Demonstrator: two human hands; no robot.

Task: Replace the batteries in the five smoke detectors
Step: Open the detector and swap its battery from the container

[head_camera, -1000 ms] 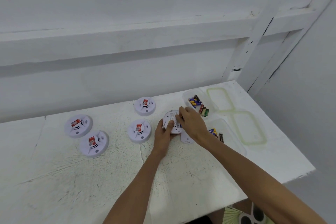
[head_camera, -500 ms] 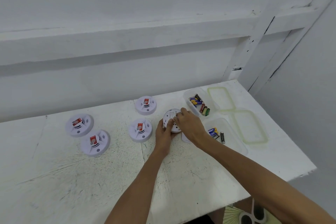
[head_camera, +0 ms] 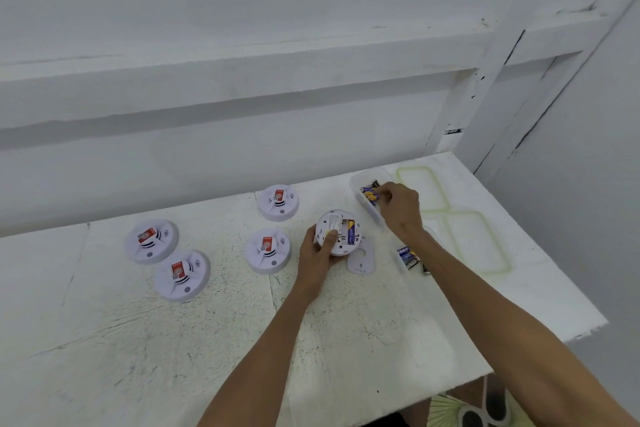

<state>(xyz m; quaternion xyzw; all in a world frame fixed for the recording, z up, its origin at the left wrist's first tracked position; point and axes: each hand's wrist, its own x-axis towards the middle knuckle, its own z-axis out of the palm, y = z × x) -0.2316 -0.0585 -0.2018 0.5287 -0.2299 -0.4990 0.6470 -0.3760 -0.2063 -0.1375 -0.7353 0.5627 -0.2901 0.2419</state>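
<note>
One blue-and-yellow battery (head_camera: 350,231) sits in the upturned round white smoke detector (head_camera: 333,222), held by the left hand (head_camera: 317,258), fingers (head_camera: 329,237) clamped on its rim. The right hand (head_camera: 401,208) is nearer the clear plastic tub (head_camera: 356,183); its fingers (head_camera: 385,196) curl over spare batteries (head_camera: 369,193), grasp unclear. The detector lies leftward.

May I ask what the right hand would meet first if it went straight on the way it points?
Most likely the batteries in the clear tub: the right hand reaches into it, close beside them, though contact is unclear.

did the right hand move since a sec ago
Yes: the right hand left the open detector and reached right into the far battery tub.
</note>
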